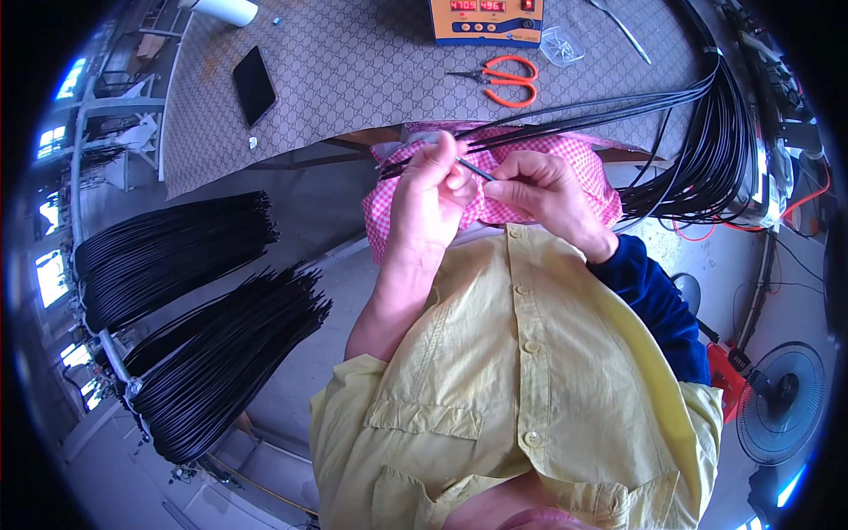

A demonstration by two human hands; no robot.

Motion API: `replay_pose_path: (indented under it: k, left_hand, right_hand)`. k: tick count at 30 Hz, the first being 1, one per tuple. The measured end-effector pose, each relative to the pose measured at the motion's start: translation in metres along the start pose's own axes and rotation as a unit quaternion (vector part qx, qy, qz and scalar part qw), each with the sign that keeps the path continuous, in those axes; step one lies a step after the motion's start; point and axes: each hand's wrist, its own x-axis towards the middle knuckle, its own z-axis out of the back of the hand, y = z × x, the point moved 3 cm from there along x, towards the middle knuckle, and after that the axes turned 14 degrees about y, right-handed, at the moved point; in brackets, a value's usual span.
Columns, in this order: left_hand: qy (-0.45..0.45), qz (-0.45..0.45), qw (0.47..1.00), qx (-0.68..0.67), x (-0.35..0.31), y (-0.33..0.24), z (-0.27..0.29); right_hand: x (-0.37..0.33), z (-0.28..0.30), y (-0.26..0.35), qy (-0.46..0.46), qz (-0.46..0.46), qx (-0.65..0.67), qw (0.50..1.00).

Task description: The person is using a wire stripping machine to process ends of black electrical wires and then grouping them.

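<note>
In front of my chest, both hands work on a thin black cable (476,170). My left hand (430,194) is closed round it, thumb up and fingers curled. My right hand (549,196) pinches the same cable between thumb and fingers, just right of the left hand. Its tip is too small to make out. Behind my hands, several cable strands (583,115) run from a thick black cable bundle (735,132) at the right of the table. Below them, a pink checked cloth (602,181) covers my lap.
On the patterned table (353,53) lie orange-handled scissors (514,81), a black phone (255,86), a small clear bag (563,46) and tweezers (625,34), near an orange-and-blue box with a display (486,22). Black cable bundles (177,256) hang at left; a fan (782,402) stands right.
</note>
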Motion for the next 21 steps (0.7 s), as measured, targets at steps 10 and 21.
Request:
replay_pose_path:
  k: [10, 21]
  left_hand:
    - [0.002, -0.009, 0.987, 0.163, -0.005, 0.000, 0.000]
    - [0.017, -0.081, 0.980, 0.181, -0.002, -0.002, -0.006]
  right_hand:
    - [-0.003, 0.004, -0.005, 0.019, -0.099, 0.216, 0.971]
    - [-0.004, 0.008, -0.007, 0.112, -0.140, 0.290, 0.940]
